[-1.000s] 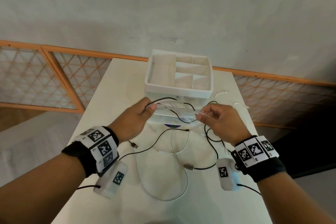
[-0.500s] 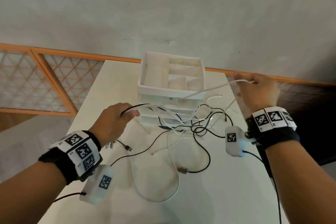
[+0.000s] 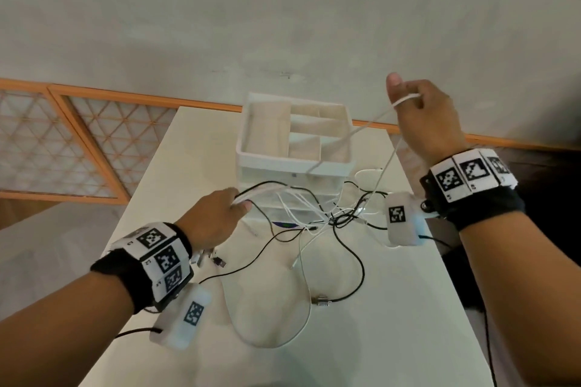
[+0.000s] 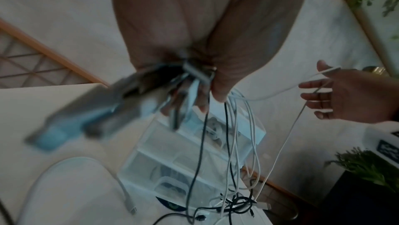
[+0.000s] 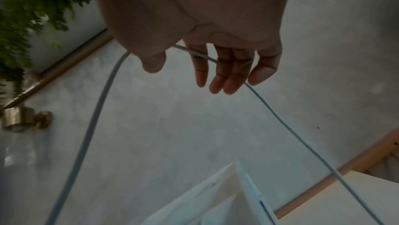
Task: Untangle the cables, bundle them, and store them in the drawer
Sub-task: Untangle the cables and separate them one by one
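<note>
My left hand (image 3: 220,214) grips a bunch of black and white cables (image 3: 270,190) in front of the white drawer unit (image 3: 283,163). From that grip (image 4: 202,105) they hang down to a tangle (image 3: 339,217) on the table at the unit's right foot. My right hand (image 3: 421,116) is raised above and to the right of the unit. One white cable (image 3: 371,126) loops over its thumb web. In the right wrist view this cable (image 5: 291,129) threads across the nearly straight fingers (image 5: 218,75). The unit's drawers (image 4: 172,151) are closed.
The white table (image 3: 393,339) carries a big white cable loop (image 3: 309,317), a black cable with a metal plug (image 3: 320,302) and loose connectors (image 3: 209,258) by my left wrist. Behind stand a grey wall and an orange-framed lattice (image 3: 63,141). A plant (image 4: 371,169) stands at the right.
My right hand has left the left hand, moved right and then up, drawing one white cable out of the bunch. The left hand keeps its grip near the drawer unit.
</note>
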Available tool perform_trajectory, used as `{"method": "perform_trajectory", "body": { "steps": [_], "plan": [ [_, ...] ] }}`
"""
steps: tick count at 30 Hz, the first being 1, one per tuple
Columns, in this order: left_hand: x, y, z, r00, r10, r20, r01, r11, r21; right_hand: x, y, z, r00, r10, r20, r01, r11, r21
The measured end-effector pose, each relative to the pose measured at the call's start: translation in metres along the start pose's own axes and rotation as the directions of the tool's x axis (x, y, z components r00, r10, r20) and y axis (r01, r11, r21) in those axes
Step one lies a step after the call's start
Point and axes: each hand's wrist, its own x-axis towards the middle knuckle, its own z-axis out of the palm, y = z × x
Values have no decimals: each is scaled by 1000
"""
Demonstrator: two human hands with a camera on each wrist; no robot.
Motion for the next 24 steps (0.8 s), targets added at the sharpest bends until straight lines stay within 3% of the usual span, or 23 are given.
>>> {"method": "perform_trajectory", "body": {
  "steps": [2, 5, 6, 7, 9, 12, 15, 17, 19, 21, 22, 24],
  "plan": [
    [3, -4, 0, 997, -62, 51, 63, 998, -27, -8, -10, 5, 990, -127, -57, 132, 985, 108],
    [7, -11, -3, 987, -141, 72, 153, 967, -205, -9, -20, 7, 895, -344, -283, 401, 899, 177],
    [9, -11, -5, 985, -162, 64, 173, 955, -239, -6, -20, 7, 875, -368, -315, 433, 886, 166],
    [11, -10, -6, 982, -185, 45, 190, 941, -279, -3, -17, 9, 888, -349, -300, 407, 899, 159],
    [15, -8, -11, 969, -245, -24, 218, 900, -378, 7, 3, 16, 959, -178, -218, 207, 971, 117],
    [21, -8, -19, 928, -359, -98, 238, 774, -587, 25, 63, 29, 971, 151, -184, -155, 988, -8],
    [25, -7, -22, 916, -377, -137, 204, 731, -652, 34, 158, 45, 875, 484, 16, -480, 870, -112],
    [28, -5, -21, 925, -356, -135, 193, 744, -640, 32, 205, 53, 833, 543, 104, -520, 834, -185],
    [31, -2, -18, 945, -313, -91, 199, 776, -598, 21, 169, 48, 878, 470, 87, -451, 875, -178],
    [34, 4, -15, 962, -271, -19, 211, 788, -578, 22, 113, 39, 970, 235, -59, -237, 971, -16],
    [35, 7, -14, 968, -251, 22, 217, 786, -579, 24, 88, 30, 981, 101, -163, -91, 993, 69],
    [36, 13, -13, 973, -211, 94, 225, 771, -596, 27, 42, 14, 941, -110, -320, 166, 974, 154]
  ]
}}
